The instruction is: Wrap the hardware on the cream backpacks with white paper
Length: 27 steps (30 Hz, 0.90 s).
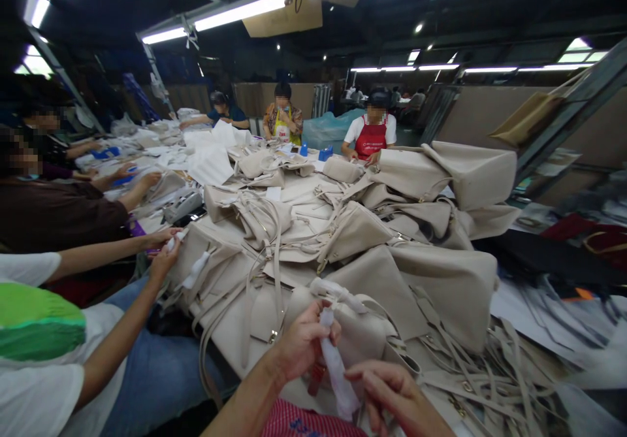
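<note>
My left hand (307,338) pinches the upper end of a strip of thin white wrapping material (334,375), which hangs down in front of me. Whether a bag handle runs inside the strip I cannot tell. My right hand (386,391) is beside the strip's lower part, its index finger stretched toward the edge and the other fingers loosely bent and apart. Just beyond both hands sits a beige handbag (360,336), with white wrapping (337,293) around a handle on top.
Beige handbags (441,287) are heaped across the table, with loose straps (490,385) at the right. On my left a co-worker's hands (164,251) hold a white-wrapped piece. More people sit around the table, one in a red apron (371,140). White sheets (210,156) lie farther back.
</note>
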Motion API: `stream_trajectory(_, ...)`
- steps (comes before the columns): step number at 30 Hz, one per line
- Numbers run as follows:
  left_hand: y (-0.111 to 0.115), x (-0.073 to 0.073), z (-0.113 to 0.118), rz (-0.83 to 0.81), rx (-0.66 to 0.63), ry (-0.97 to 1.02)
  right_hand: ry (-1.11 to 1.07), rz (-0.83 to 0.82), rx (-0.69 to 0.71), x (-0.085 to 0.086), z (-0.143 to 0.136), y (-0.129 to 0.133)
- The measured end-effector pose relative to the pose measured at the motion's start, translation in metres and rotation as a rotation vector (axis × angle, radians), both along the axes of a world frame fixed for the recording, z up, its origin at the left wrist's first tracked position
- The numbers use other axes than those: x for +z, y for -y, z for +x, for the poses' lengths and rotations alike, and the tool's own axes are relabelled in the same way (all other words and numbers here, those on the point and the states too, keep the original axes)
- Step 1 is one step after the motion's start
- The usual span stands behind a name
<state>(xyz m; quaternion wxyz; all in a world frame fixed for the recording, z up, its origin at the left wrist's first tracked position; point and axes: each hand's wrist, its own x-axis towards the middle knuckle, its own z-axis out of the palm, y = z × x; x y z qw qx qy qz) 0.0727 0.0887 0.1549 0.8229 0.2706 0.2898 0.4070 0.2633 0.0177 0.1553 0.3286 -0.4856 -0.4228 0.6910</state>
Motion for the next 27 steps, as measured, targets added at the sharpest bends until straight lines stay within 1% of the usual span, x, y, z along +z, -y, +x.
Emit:
stream_trajectory(2,0.000,-0.005,-0.002,0.003,-0.013,-0.007,0.014,0.033,-0.087,0.007,-0.003,-0.018)
stream_trajectory(4,0.000,-0.010,-0.003,0.003,-0.021,-0.019,0.079,0.113,-0.121,0.013,-0.012,-0.038)
stream_trajectory(7,0.000,-0.014,-0.006,-0.003,-0.021,-0.046,0.240,0.285,-0.095,0.018,-0.030,-0.060)
stream_trajectory(9,0.000,-0.013,-0.009,-0.004,-0.013,-0.076,0.315,0.347,-0.083,0.017,-0.040,-0.068)
stream_trajectory(13,0.002,-0.010,-0.014,0.004,0.024,-0.164,0.299,0.329,-0.085,0.012,-0.049,-0.073)
stream_trajectory(18,0.005,-0.010,-0.014,0.032,0.163,-0.312,0.236,0.291,-0.199,0.007,-0.052,-0.073)
stream_trajectory(20,0.007,-0.012,-0.013,0.059,0.207,-0.372,0.199,0.271,-0.219,0.007,-0.053,-0.073)
stream_trajectory(24,0.010,-0.013,-0.006,0.129,0.291,-0.491,0.078,0.206,-0.199,0.007,-0.053,-0.070)
stream_trajectory(27,0.012,-0.011,-0.002,0.191,0.356,-0.573,0.027,0.171,-0.171,0.007,-0.052,-0.068)
